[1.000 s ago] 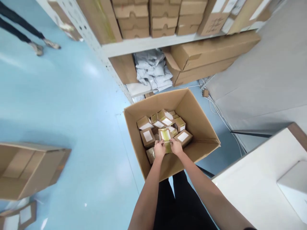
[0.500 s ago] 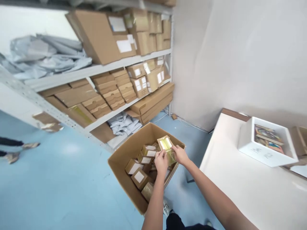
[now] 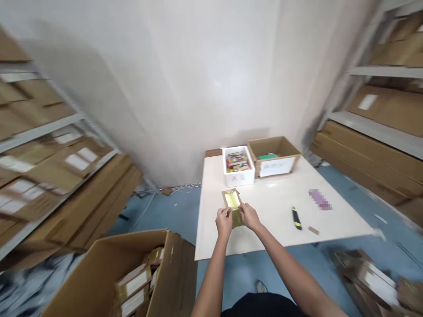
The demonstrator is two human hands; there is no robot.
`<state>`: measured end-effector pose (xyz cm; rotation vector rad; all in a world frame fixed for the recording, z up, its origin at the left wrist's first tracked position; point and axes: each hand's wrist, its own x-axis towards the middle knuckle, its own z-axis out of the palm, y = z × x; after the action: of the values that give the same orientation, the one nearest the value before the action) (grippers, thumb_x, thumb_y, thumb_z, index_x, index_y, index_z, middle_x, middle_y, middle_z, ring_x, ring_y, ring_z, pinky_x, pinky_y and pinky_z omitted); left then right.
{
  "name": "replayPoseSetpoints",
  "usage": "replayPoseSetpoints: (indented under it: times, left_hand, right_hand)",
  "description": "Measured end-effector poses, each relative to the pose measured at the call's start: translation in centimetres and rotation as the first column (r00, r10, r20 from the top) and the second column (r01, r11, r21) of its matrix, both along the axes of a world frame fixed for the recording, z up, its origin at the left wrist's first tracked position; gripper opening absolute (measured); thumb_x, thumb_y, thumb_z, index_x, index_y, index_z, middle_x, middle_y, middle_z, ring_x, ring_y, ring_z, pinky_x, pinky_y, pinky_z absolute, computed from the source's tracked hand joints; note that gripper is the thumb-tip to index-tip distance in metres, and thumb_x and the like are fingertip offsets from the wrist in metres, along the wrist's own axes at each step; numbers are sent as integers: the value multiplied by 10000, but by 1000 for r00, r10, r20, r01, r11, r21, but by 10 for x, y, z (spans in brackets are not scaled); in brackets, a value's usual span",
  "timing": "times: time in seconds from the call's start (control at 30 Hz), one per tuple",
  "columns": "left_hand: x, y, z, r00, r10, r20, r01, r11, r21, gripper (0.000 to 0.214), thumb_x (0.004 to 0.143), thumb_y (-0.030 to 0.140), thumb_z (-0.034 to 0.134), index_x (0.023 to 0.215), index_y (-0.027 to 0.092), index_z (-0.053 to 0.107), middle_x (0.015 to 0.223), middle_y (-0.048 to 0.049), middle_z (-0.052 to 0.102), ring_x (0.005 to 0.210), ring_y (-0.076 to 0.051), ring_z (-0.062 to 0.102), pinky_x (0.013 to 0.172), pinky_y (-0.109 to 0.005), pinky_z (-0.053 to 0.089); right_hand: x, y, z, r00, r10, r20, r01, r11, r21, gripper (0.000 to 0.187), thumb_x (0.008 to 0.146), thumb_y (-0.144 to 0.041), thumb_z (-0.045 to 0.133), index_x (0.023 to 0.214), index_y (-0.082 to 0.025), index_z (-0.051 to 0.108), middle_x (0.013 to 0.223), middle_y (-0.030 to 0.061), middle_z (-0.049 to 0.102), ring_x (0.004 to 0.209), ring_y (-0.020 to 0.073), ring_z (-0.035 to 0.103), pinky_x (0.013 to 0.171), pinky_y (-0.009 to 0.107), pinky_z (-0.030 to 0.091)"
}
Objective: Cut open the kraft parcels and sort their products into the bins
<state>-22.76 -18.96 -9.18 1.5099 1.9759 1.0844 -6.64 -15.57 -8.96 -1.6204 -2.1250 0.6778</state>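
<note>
1. Fingers (image 3: 226, 212) of both hands were closed: the left hand (image 3: 224, 223) and right hand (image 3: 250, 216) gripped a small taped package (image 3: 232, 200) at opposite sides
2. The package had just come from over the big carton (image 3: 180, 268) to over the table (image 3: 274, 207); whether they touched was unclear
3. That seemed to shift the handling to the table, with both hands occupied
4. Past the package stood a white box (image 3: 236, 179) and an open brown box (image 3: 269, 145); to the right lay an untouched black-and-yellow cutter (image 3: 296, 219)
5. Other small boxes (image 3: 137, 282) sat inside the carton, to the left
</note>
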Motion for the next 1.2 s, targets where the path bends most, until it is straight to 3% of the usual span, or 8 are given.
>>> replayPoseSetpoints:
  times: [0.13, 0.23, 0.37, 0.5, 0.67, 0.9, 1.03, 1.2]
  left_hand:
    - [84, 43, -16, 981, -194, 25, 194, 980, -30, 322, 942, 163, 599, 1187, 234, 796, 1199, -80, 705, 1100, -177, 717, 986, -304, 595]
    - [118, 53, -42, 945, -328, 4, 325, 932, -160, 404, 916, 116, 610, 1276, 225, 758, 1339, -100, 696, 1236, -199, 686, 1088, -335, 545]
    - [125, 44, -82, 862, -506, 12, 474, 798, -372, 515, 813, 89, 725, 1310, 223, 740, 1364, -104, 723, 1314, -247, 660, 1173, -397, 481]
    - [101, 44, -108, 851, -525, -26, 462, 769, -442, 530, 867, 143, 686, 1394, 196, 685, 1503, -143, 632, 1429, -247, 575, 1218, -387, 427]
    - [76, 91, -108, 811, -579, -90, 466, 730, -500, 607, 896, 206, 671, 1497, 201, 584, 1633, -148, 499, 1516, -243, 475, 1241, -373, 383]
    - [90, 174, -101, 666, -738, -109, 557, 590, -584, 993, 770, 367, 848, 1633, 233, 376, 1780, -149, 194, 1646, -351, 165, 1238, -444, 378]
    - [93, 200, -109, 542, -817, -198, 531, 515, -673, 1264, 657, 454, 924, 1688, 209, 235, 1792, -167, 100, 1657, -364, 75, 1279, -463, 304]
    - [84, 206, -118, 490, -830, -266, 502, 518, -692, 1262, 738, 565, 842, 1717, 269, 103, 1807, -95, 23, 1655, -372, 84, 1237, -480, 375]
  right_hand:
    - [87, 11, -25, 980, -199, -27, 198, 980, -31, 418, 966, -102, 505, 1333, -227, 661, 1252, 94, 680, 1123, 216, 669, 994, 287, 482]
    - [124, 8, -63, 979, -193, -57, 186, 975, -119, 613, 912, -66, 520, 1500, -229, 567, 1451, 112, 620, 1307, 233, 612, 1107, 325, 461]
    - [150, -6, -118, 991, -131, -10, 117, 917, -382, 898, 811, -54, 587, 1666, -201, 354, 1668, 149, 433, 1544, 286, 407, 1229, 423, 374]
    - [151, -13, -148, 985, -171, 19, 161, 876, -454, 974, 835, -89, 599, 1718, -233, 213, 1741, 149, 294, 1583, 299, 344, 1222, 440, 381]
    - [131, -3, -144, 950, -244, 194, 308, 829, -466, 943, 854, -55, 561, 1714, -260, 231, 1720, 144, 341, 1569, 296, 359, 1208, 428, 389]
    - [132, 28, -115, 947, -204, 249, 311, 783, -539, 966, 851, -99, 638, 1703, -333, 247, 1771, 121, 215, 1596, 320, 288, 1190, 456, 391]
    - [152, 42, -99, 921, -301, 246, 385, 798, -464, 959, 899, -145, 623, 1719, -347, 168, 1791, 101, 138, 1622, 311, 216, 1209, 448, 363]
    - [209, 54, -90, 868, -428, 250, 494, 788, -367, 875, 952, -202, 585, 1721, -306, 179, 1786, 101, 158, 1625, 272, 209, 1254, 438, 301]
